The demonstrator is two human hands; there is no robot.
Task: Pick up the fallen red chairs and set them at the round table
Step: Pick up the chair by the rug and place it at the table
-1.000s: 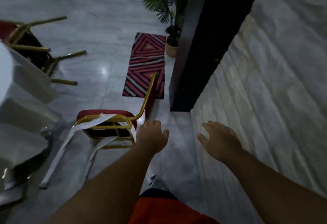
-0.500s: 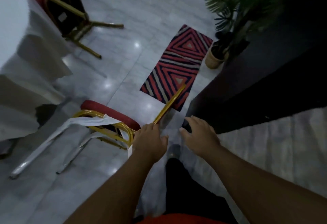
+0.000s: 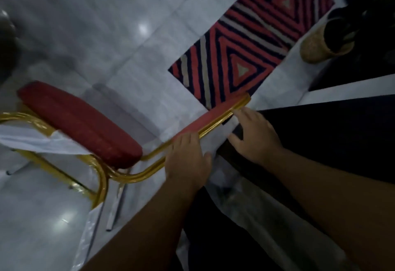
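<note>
Lying sideways — red chair (image 3: pixel 81 121); left hand (image 3: pixel 188 159) on its backrest frame.

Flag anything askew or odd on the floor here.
The red chair lies tipped on its side on the marble floor, gold frame up, with loose white wrapping trailing off it. Left hand rests on the backrest rail; right hand is beside it, grip not closed. The striped rug lies flat.

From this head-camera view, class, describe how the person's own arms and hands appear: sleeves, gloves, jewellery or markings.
Both forearms are bare with no sleeves in view. The left hand and right hand wear no gloves, and no rings, watch or bracelets can be seen. The dim, blurred picture hides any finer markings.
</note>
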